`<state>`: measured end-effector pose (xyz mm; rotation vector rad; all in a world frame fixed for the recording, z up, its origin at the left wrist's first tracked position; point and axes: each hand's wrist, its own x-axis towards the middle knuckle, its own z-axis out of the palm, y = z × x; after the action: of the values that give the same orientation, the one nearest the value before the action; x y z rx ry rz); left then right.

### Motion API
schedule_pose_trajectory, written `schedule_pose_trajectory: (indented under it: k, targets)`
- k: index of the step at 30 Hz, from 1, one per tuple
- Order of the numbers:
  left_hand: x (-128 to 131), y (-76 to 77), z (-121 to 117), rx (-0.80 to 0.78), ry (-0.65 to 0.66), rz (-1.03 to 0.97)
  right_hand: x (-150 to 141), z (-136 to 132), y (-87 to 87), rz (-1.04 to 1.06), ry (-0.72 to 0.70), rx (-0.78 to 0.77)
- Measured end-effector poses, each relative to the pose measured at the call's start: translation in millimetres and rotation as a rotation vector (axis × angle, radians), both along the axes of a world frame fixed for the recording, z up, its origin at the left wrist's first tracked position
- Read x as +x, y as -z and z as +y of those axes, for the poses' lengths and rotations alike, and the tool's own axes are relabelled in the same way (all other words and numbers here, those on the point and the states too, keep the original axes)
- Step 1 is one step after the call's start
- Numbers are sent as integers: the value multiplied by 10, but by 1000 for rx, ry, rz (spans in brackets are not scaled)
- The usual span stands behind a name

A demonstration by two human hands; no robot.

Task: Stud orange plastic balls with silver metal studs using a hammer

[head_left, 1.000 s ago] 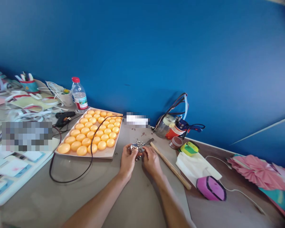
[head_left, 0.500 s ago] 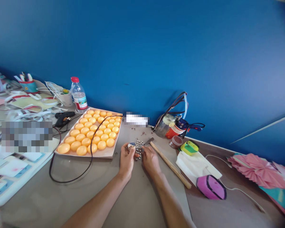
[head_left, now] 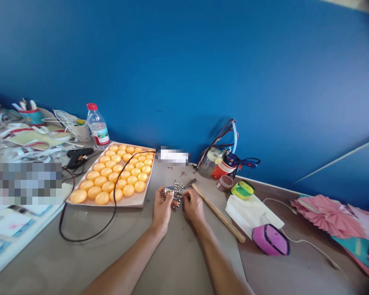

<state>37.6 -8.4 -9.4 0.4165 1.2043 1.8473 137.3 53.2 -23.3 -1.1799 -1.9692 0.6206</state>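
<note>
My left hand [head_left: 161, 211] is closed around a shiny silver piece [head_left: 169, 190], its thumb pressed on top. The exact kind of that piece is too small to tell. Small round silver beads [head_left: 177, 198] cluster just beside it, between my two hands. At the right edge of the beads, my right hand [head_left: 193, 208] has its fingers curled and pinched together. Whatever may be between those fingertips is hidden. A hammer [head_left: 220, 215] with a wooden handle lies just right of my right hand, its metal head near the knuckles.
To the left lies a tray [head_left: 144, 201] of orange balls, with a black cable [head_left: 89, 239] across it. A water bottle [head_left: 99, 129], a glue gun [head_left: 79, 157] and a jar [head_left: 206, 166] stand or lie farther back. A purple pouch-like piece [head_left: 269, 239] is at right.
The whole scene has shifted slightly left as the camera turned. My right hand's fingers have curled in more beside the beads; my left hand keeps its hold.
</note>
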Motion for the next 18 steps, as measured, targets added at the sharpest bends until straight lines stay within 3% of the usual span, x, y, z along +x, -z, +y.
schedule_pose_trajectory:
  k: [5,12,18]
  targets:
    - [-4,46,7,-3,15,13,44,60,-13,238,85,-88]
    - [-15,51,6,19,50,-38,29,63,-27,413,71,-286]
    - [-29,85,24,75,21,-157,13,21,-79,484,24,-341]
